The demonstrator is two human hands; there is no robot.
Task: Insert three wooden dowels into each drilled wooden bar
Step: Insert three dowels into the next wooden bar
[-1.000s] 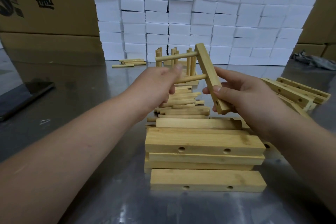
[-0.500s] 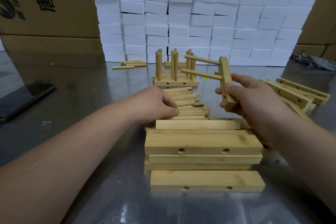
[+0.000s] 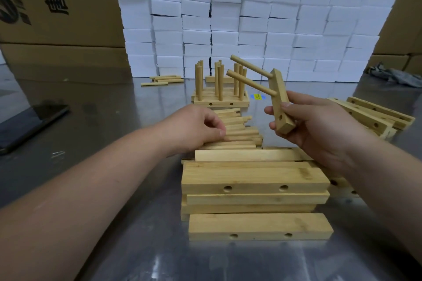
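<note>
My right hand (image 3: 319,125) grips a drilled wooden bar (image 3: 280,100) held upright and tilted. Two dowels (image 3: 251,82) stick out of it to the left, and an empty hole shows near its lower end. My left hand (image 3: 196,128) rests on the pile of loose dowels (image 3: 242,132) with its fingertips pinching at one; whether it holds that dowel I cannot tell. A stack of drilled bars (image 3: 253,180) lies in front of me. Bars fitted with upright dowels (image 3: 219,98) stand behind the dowel pile.
More drilled bars (image 3: 374,116) lie at the right. A few dowels (image 3: 164,80) lie at the back left by a wall of white foam blocks (image 3: 251,25). A dark flat object (image 3: 34,121) sits at the left. Cardboard boxes (image 3: 57,7) stand behind. A grey cloth (image 3: 397,75) lies far right.
My left hand let go of the second dowel in the bar and dropped to the loose dowel pile. My right hand turned the bar more upright and shifted it right.
</note>
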